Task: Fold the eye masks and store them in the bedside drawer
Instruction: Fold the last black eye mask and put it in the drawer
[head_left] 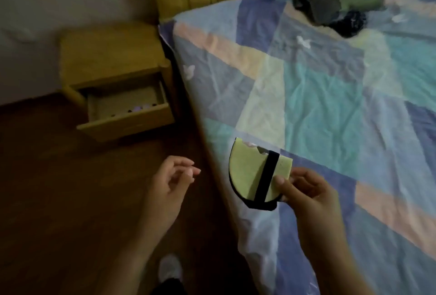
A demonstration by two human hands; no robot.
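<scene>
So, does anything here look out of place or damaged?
Nothing looks damaged. The right hand holds a folded yellow mask, strap wrapped around it. The drawer stands open, with small things inside. Dark clothes lie bunched by the headboard, which is untidy only.

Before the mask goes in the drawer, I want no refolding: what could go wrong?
The right hand pinches the folded eye mask only at one edge, so it may spring open or slip. The strap loops loosely and could snag on the drawer front. Small things already lie along its front inside edge.
</scene>
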